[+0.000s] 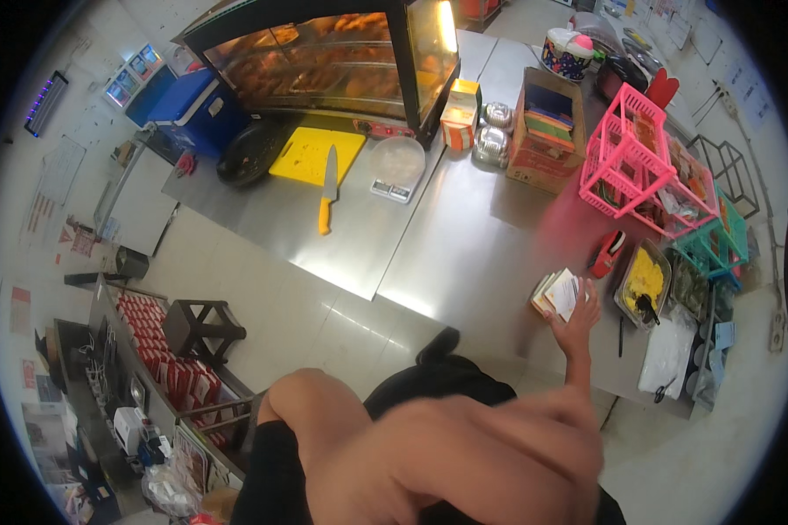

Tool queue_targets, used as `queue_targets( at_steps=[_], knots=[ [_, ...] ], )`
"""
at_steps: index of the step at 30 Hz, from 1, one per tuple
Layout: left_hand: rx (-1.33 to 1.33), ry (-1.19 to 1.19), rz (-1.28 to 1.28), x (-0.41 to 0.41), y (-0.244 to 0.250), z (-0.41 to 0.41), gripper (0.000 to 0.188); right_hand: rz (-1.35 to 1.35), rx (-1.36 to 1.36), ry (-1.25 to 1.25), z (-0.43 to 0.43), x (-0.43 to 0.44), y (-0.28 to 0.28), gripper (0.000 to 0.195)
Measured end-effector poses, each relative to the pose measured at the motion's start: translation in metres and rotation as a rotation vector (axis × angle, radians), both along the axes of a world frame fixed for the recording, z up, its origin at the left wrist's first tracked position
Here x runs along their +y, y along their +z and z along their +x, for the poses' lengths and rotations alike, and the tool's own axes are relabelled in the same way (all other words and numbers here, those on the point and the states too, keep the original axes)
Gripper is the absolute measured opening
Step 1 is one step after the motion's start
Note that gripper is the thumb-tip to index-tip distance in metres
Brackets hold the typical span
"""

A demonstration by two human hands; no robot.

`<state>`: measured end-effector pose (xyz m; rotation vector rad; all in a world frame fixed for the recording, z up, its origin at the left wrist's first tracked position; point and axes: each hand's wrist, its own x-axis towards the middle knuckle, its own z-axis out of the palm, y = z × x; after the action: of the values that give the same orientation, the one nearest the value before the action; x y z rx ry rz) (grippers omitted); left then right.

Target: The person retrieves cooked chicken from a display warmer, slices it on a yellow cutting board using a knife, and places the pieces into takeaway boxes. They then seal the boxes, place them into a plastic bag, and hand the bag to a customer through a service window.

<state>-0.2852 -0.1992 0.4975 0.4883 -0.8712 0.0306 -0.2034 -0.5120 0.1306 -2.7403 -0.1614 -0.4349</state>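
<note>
My right hand (576,323) grips a small stack of paper slips (559,293) at the right side of the steel table (453,243), thumb on the near edge and fingers along the right edge. The top slip bears print. Just beyond the fingers lies a red tool, perhaps a stapler or tape dispenser (607,254). To the right sit a metal tray of yellow food (645,275) with a black utensil and a black pen (621,336). My left hand (492,446) seems to be the large blurred shape close to the camera; its fingers cannot be made out.
A knife (329,190) lies partly over a yellow cutting board (302,157). A kitchen scale (397,187), heated display cabinet (302,65), cardboard box (545,164) and pink plastic baskets (630,157) line the far side. Scissors (662,392) lie near the right end. A stool (200,328) stands left.
</note>
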Motion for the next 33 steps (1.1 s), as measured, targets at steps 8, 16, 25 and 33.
queue_targets(
  at_steps=[8,16,25,33],
  knots=[
    [0.086,-0.010,-0.257,-0.034,0.001,-0.099,0.040,0.115,0.087,0.059,-0.114,-0.026,0.001,0.086],
    [0.047,-0.197,0.099,-0.056,-0.029,-0.135,0.074,0.144,0.029,-0.116,-0.225,-0.114,0.014,0.064],
    [0.394,0.146,0.571,-0.122,-0.118,-0.093,0.064,0.111,0.038,-0.533,-0.234,-0.320,-0.067,0.039],
    [0.553,0.161,0.881,-0.311,-0.175,-0.017,0.050,0.073,0.209,-0.654,-0.104,-0.494,-0.078,0.035]
  ],
)
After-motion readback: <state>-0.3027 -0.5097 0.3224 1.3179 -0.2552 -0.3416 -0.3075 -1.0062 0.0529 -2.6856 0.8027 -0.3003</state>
